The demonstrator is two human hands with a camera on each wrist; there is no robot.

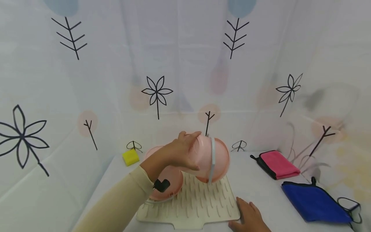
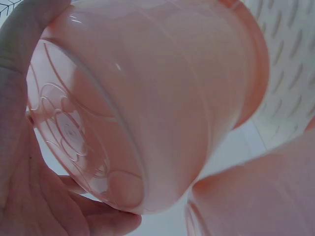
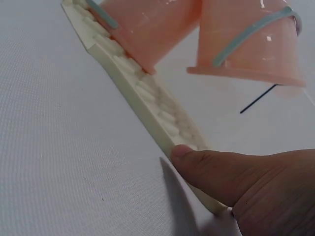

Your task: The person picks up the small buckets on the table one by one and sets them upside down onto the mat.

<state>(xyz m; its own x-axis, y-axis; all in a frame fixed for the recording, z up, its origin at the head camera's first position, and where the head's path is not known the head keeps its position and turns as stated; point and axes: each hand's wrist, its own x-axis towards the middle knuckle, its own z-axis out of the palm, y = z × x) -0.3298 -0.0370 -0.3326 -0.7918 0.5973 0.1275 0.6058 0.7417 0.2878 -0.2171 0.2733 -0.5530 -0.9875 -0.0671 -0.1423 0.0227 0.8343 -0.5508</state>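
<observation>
My left hand [image 1: 181, 153] grips a pink bucket [image 1: 203, 158] by its base, thumb and fingers spread around the bottom. This bucket tilts on its side over the mat, mouth turned right and down, a pale grey handle [image 1: 213, 159] across it. A second pink bucket [image 1: 172, 182] leans on the left part of the cream ridged draining mat [image 1: 192, 209], partly hidden behind my left forearm. In the left wrist view the held bucket's patterned base [image 2: 74, 132] faces the palm. My right hand [image 1: 250, 217] holds the mat's near right corner, its thumb [image 3: 211, 167] along the front edge.
A yellow sponge-like block [image 1: 131, 157] sits at the back left of the white table [image 1: 261, 190]. To the right lie a folded pink cloth [image 1: 279, 164] and a folded blue cloth [image 1: 316, 203], both black-edged. A patterned curtain [image 1: 185, 64] hangs behind.
</observation>
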